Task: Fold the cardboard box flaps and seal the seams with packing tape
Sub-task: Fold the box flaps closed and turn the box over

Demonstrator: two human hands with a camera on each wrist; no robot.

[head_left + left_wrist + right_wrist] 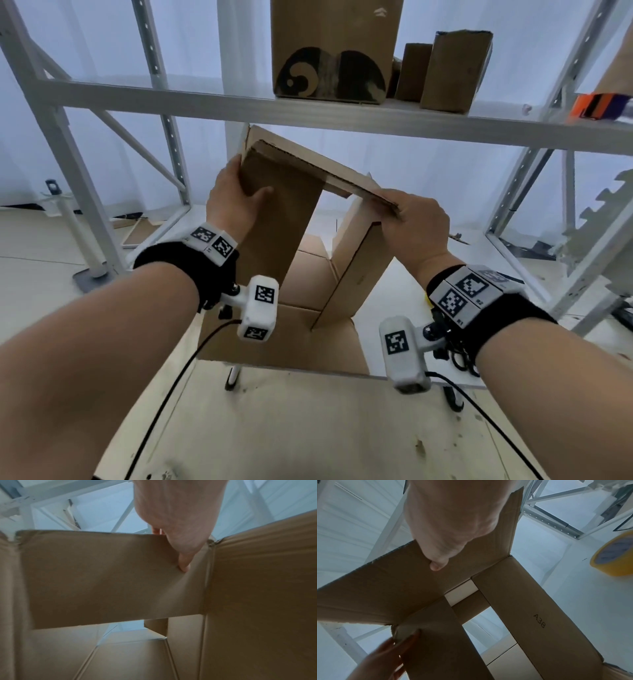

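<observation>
An unsealed brown cardboard box (294,219) stands open-ended on the table, its lower flaps splayed out. My left hand (233,202) grips the upper left corner of the box, thumb (184,562) on the near face and fingers round the far side. My right hand (416,222) pinches the upper flap (388,586) at its right edge, thumb (436,563) underneath. The right panel bears the mark "A38" (539,620). A yellow roll of packing tape (614,555) lies to the right of the box, seen in the right wrist view only.
A white metal rack (308,113) stands just behind the box; its shelf carries several cardboard boxes (334,51) and an orange tape dispenser (599,106). The box rests on a plywood table (308,428). Cables (164,394) run from both wrist cameras.
</observation>
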